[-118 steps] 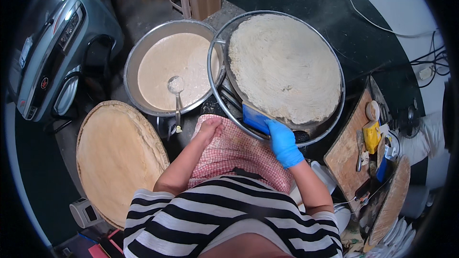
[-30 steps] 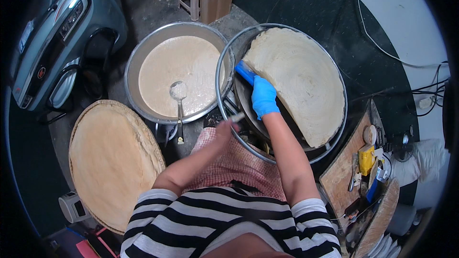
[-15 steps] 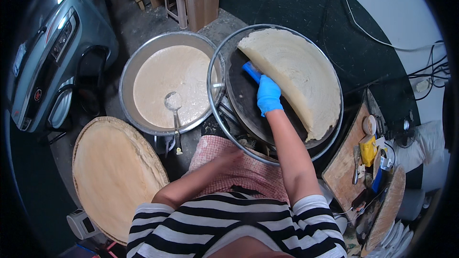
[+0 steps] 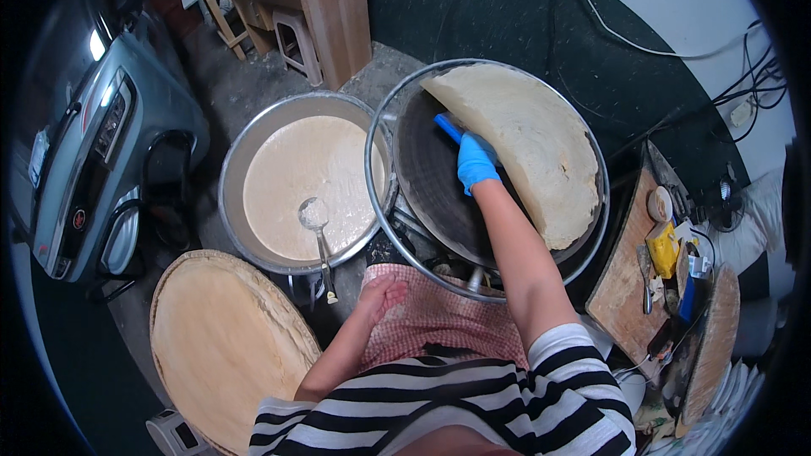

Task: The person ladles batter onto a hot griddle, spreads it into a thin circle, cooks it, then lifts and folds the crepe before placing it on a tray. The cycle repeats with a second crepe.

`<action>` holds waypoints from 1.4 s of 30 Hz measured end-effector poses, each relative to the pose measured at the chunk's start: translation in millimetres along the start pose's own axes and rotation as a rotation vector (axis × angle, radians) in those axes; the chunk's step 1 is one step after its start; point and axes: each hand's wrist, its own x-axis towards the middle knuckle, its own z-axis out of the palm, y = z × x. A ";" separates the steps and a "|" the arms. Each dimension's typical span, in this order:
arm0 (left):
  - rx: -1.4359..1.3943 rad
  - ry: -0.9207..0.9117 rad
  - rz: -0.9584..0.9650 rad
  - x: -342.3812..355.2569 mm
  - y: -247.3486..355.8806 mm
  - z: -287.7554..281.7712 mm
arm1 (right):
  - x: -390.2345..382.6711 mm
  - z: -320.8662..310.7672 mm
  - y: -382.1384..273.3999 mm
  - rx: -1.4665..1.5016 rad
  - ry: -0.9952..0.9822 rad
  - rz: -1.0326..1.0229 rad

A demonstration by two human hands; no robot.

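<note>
My right hand point(image 4: 478, 164), in a blue glove, is closed around a blue scraper point(image 4: 449, 127). It is over the dark round griddle point(image 4: 422, 190), beside the straight edge of a thin pale batter sheet point(image 4: 536, 148). That sheet covers the griddle's right side, while the left side shows dark bare metal. My bare left hand point(image 4: 383, 295) hangs before the pink checked apron point(image 4: 431, 321), its fingers loosely bent and apart, holding nothing. Left of the griddle stands a large metal pot point(image 4: 234, 232) of pale batter point(image 4: 296, 160). A ladle point(image 4: 323, 257) rests in it, its handle over the near rim.
A metal ring point(image 4: 378, 194) surrounds the griddle. At lower left lies a round stack of thin pale sheets point(image 4: 228, 338). A wooden board point(image 4: 621, 279) at right carries a yellow packet point(image 4: 663, 252) and small tools. A vehicle point(image 4: 118, 152) stands at left, a wooden desk point(image 4: 338, 29) behind.
The view has shifted, so the pot and stack appear lower. My left hand has moved left across the apron. My right hand stays beside the batter sheet's edge with the scraper.
</note>
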 end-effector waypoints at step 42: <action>0.040 0.002 0.016 3.7 0.4 -1.3 | -8.6 -68.0 58.7 -0.276 -0.127 -0.268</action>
